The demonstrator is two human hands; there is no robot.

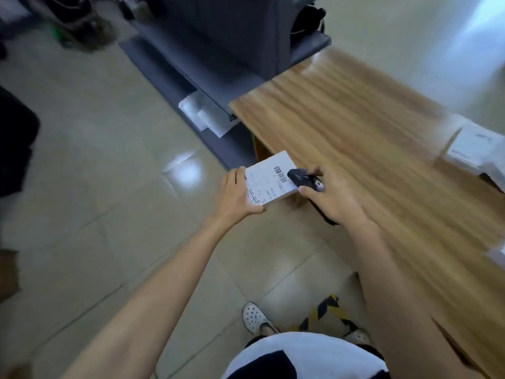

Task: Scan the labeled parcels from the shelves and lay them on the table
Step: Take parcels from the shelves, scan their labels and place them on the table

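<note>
Scan step: left hand (235,194) grips parcel (269,177) at table (355,127) edge, right hand (325,195) holds scanner (299,176) on barcode at parcel's 2 o'clock. Next, probably: lay it on table toward 3 o'clock.

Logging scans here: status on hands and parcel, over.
Left hand grips labeled parcel beside table corner. Right hand holds scanner over its barcode. Parcel not yet laid down. Nothing blocking nearby table.
</note>
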